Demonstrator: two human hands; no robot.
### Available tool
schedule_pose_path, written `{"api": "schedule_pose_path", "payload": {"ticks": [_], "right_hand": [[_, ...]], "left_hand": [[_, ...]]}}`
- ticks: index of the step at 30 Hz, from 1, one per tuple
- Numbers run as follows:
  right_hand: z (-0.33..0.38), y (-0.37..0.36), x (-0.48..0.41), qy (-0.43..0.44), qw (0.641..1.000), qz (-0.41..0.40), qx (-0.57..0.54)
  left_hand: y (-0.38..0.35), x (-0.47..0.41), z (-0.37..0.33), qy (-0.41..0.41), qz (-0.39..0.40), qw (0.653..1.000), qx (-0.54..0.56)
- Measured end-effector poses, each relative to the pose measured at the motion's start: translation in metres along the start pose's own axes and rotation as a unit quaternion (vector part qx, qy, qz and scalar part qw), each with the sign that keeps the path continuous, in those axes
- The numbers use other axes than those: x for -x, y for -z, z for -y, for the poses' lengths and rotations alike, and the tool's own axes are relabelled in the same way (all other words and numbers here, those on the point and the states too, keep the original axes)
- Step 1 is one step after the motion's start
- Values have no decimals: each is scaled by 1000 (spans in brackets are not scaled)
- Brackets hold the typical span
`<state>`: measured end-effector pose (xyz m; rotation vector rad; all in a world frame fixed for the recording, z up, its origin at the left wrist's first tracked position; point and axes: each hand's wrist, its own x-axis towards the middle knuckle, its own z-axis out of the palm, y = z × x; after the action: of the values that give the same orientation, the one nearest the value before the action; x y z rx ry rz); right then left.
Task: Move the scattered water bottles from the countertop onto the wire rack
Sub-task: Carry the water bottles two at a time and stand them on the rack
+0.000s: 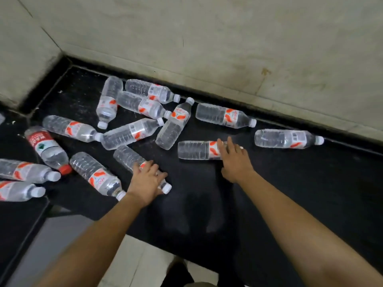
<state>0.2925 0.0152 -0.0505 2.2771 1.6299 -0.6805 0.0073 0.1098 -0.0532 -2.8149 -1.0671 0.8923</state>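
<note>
Both forearms reach out over the black countertop point(290, 193), each hand settling on a lying bottle.

Left hand point(145, 181) rests palm-down, fingers spread and not yet closed, over the neck end of the near bottle point(128, 157), whose long axis runs diagonally away to the upper left, cap toward the person. Right hand point(234, 160) lies likewise open across the label end of the middle bottle point(194, 150), which lies crosswise, base to the left. Neither bottle is lifted; whether the fingers truly grip cannot be told. Other bottles lie scattered toward the wall point(228, 48), including a red-labelled bottle point(46, 147) at left. No wire rack is in view. Each hand probably must wrap across its bottle's axis.
</note>
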Motion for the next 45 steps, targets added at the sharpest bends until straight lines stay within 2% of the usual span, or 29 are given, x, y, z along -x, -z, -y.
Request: {"api": "schedule_pose_path", "payload": {"ticks": [6,10,12,15,18,21,23,28,37,41,43,45], "right_hand": [[8,-18,16,-67,997,-32,-21],[23,-39,23,-128,985,-36,-110],[31,-38,18,-148,981,-58,-109],[37,-30,1,-133,981,-85,-111],[47,-18,-15,-101,987,-93,-85],[65,-7,-31,-82,982,-113,-124],[76,-1,-41,-68,981,-114,-143],[76,-4,-41,-25,990,-97,-98],[11,-35,48,108,992,-63,-29],[-22,-45,81,97,994,-20,-41],[-30,-45,90,56,993,-25,-102],[-30,-43,90,-15,981,-68,-183]], "left_hand": [[-1,-12,-16,37,-42,996,66],[3,-21,-29,74,-62,992,85],[3,-25,-34,89,-65,989,101],[-1,-30,-32,93,-71,983,141],[-5,-29,-24,30,-62,985,161],[-11,-19,-8,-17,-47,986,158],[-18,-11,7,0,-46,987,156],[-32,-3,22,27,-58,987,145],[-17,-12,14,84,-14,981,175],[-8,-21,-2,136,4,966,219],[-2,-26,-16,166,5,948,273],[4,-29,-33,180,-6,931,319]]}}
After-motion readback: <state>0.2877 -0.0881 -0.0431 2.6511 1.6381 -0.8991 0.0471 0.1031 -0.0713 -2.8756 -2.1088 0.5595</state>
